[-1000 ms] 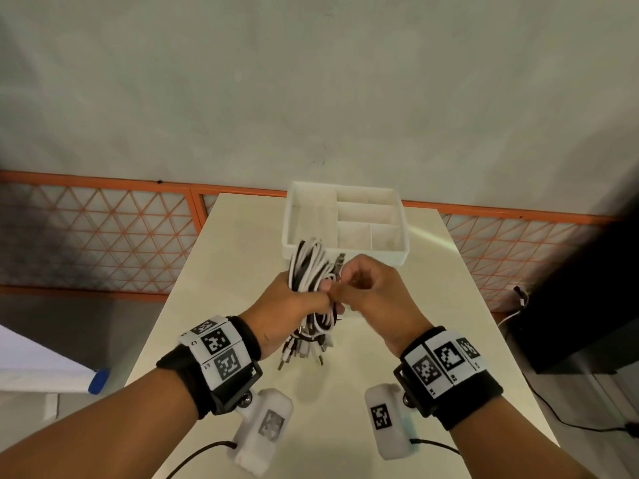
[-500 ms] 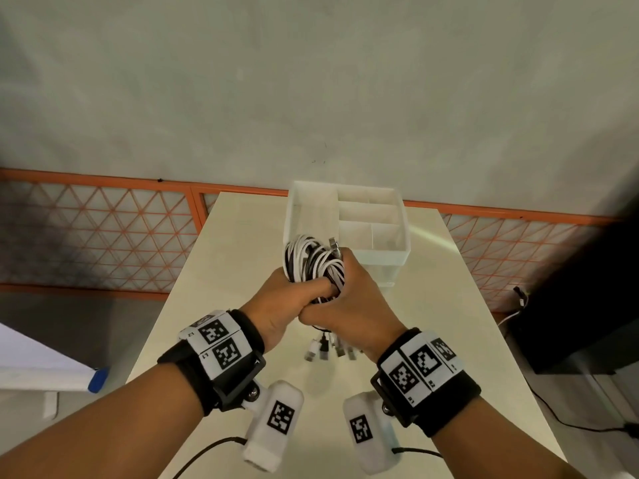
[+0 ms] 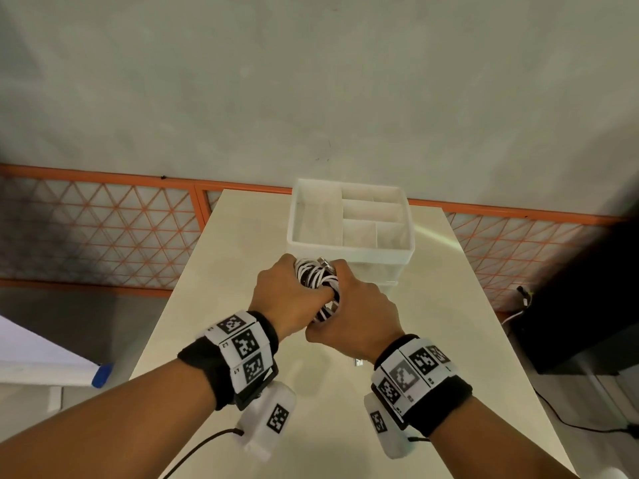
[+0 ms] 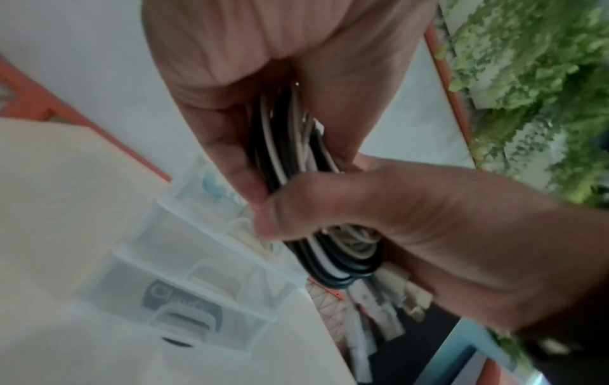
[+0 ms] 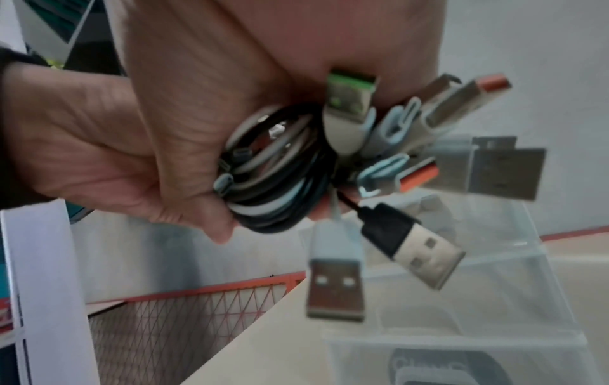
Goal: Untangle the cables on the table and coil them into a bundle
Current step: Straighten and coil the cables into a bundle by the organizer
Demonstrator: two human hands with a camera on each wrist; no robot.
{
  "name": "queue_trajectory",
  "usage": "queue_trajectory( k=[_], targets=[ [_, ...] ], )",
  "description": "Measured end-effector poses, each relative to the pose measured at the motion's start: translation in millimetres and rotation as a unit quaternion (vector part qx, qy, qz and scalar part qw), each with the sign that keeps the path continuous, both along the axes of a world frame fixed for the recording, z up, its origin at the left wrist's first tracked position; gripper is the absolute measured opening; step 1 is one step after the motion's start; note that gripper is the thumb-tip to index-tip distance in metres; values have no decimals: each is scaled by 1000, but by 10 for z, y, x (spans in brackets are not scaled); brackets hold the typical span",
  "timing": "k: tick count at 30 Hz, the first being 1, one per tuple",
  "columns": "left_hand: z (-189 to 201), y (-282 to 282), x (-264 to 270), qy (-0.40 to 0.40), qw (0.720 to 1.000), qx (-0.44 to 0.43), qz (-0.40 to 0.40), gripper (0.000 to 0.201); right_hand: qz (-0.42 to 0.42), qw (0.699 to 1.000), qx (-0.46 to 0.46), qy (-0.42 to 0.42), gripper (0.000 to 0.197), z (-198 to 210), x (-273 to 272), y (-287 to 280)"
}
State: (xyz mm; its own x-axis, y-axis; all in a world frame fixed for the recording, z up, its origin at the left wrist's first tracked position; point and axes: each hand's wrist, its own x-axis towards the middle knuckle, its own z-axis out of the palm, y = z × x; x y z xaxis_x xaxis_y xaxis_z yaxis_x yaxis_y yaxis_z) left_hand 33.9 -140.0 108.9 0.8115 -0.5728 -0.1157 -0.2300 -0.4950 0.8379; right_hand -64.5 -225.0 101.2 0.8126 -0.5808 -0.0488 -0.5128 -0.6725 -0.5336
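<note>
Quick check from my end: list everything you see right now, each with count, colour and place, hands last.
cable bundle: one, black and white cables, coiled, held above the table in front of the organizer
USB plugs: several, white, black, orange and green, sticking out of the bundle
organizer box: one, translucent white, compartments, far end of the table
table: one, cream, under the hands
lattice fence: orange, behind the table
wrist bands: two, black with white marker tags
left hand: grips the bundle's left side
right hand: grips the bundle's right side
</note>
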Motion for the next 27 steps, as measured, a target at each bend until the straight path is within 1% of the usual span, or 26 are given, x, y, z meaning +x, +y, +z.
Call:
queue_trajectory(
  k=[1, 3, 5, 6, 7, 9, 10, 14, 15, 18, 21, 24, 27],
  targets=[
    [-4, -16, 26, -5, 1000, 22, -7, 37, 8, 1000, -10, 7, 75, 2, 2, 4],
    [-3, -66, 48, -16, 999, 47, -20, 26, 11, 1000, -22, 13, 79, -8, 22, 22],
    [-6, -121, 31, -37, 998, 46, -23, 18, -3, 1000, -27, 3, 88, -31, 61, 42],
    [-14, -137, 8, -45, 998, 39, -22, 15, -10, 999, -32, -2, 89, -40, 75, 48],
    [-32, -146, -15, -43, 998, 31, -21, 15, -13, 999, -42, -2, 86, -43, 84, 50],
    [-84, -150, -36, -16, 999, 27, -20, 16, -11, 998, -58, 4, 75, -43, 70, 36],
    [-89, -139, -28, 9, 999, 31, -22, 19, -6, 998, -58, 8, 72, -48, 55, 22],
    [11, -67, 81, 146, 987, 33, -50, 19, 51, 997, -46, 23, 87, -86, -27, -18],
    [20, -53, 98, 160, 984, 38, -67, 22, 65, 997, -38, 22, 89, -94, -35, -19],
    [-6, -28, 70, 146, 984, 27, -101, 29, 79, 997, -4, 0, 95, -151, -38, -24],
    [-92, -16, 23, 157, 982, 2, -103, 30, 69, 998, 7, -14, 100, -208, -51, -18],
    [-188, -2, -13, 187, 979, -35, -77, 29, 69, 998, -9, 0, 100, -259, -72, -13],
    [-267, -10, -40, 179, 981, -55, -46, 25, 52, 998, -42, 13, 96, -316, -74, 48]
  ],
)
